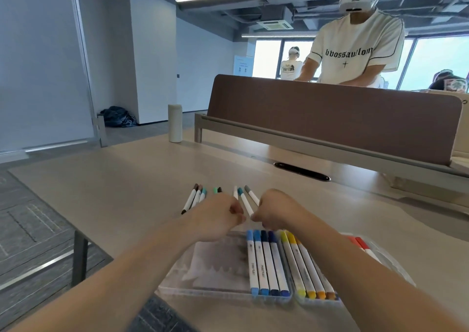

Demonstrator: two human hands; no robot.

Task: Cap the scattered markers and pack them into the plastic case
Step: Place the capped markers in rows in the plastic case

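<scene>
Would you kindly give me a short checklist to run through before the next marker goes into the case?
1. Free room in plastic case: ok, its left part holds no markers.
2. All markers off the table: not ok, loose markers lie beyond the hands.
3. Near end of teal-capped marker capped: cannot tell, left hand and right hand meet at it.
4. Blue markers and yellow markers lie side by side in the case: ok.
</scene>
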